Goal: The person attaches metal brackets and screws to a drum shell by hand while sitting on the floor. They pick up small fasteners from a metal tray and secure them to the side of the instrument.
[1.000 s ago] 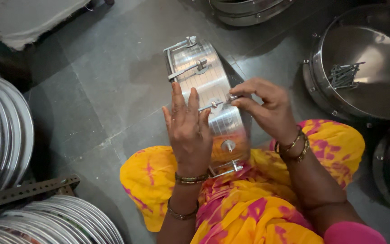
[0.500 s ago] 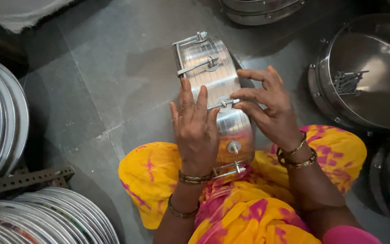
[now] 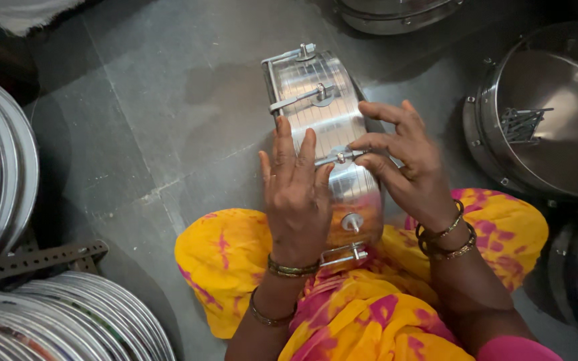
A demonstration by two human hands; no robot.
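- Grey stone floor tiles [image 3: 168,120] spread out below us, with metalware ringed around where we sit cross-legged in yellow and pink cloth [image 3: 235,261].
- We have a shiny ribbed metal drum shell [image 3: 332,127] lying on its side, its near end resting on our lap and its far end pointing away over the floor.
- Our left hand [image 3: 296,200] lies flat on the shell's left flank, fingers stretched out and together, palm pressing against the metal; it is open, not wrapped around anything.
- Our right hand [image 3: 406,160] is on the shell's right side, with thumb and forefinger pinched shut on a small metal tension rod [image 3: 336,158] that crosses the top of the shell.
- Another rod with a round fitting [image 3: 306,98] sits farther along the shell, a third [image 3: 289,55] at its far rim, and a bracket [image 3: 344,255] shows at the near end just beside our left wrist.
- Bangles ring both of our wrists.
- Off to the right stands a large steel pan [image 3: 556,134] with a bundle of thin metal rods [image 3: 522,124] lying inside it.
- On the left we see stacked metal rings [image 3: 1,167], more stacked rings [image 3: 81,321] at the lower left, and a perforated metal strip [image 3: 35,261] between the two stacks.
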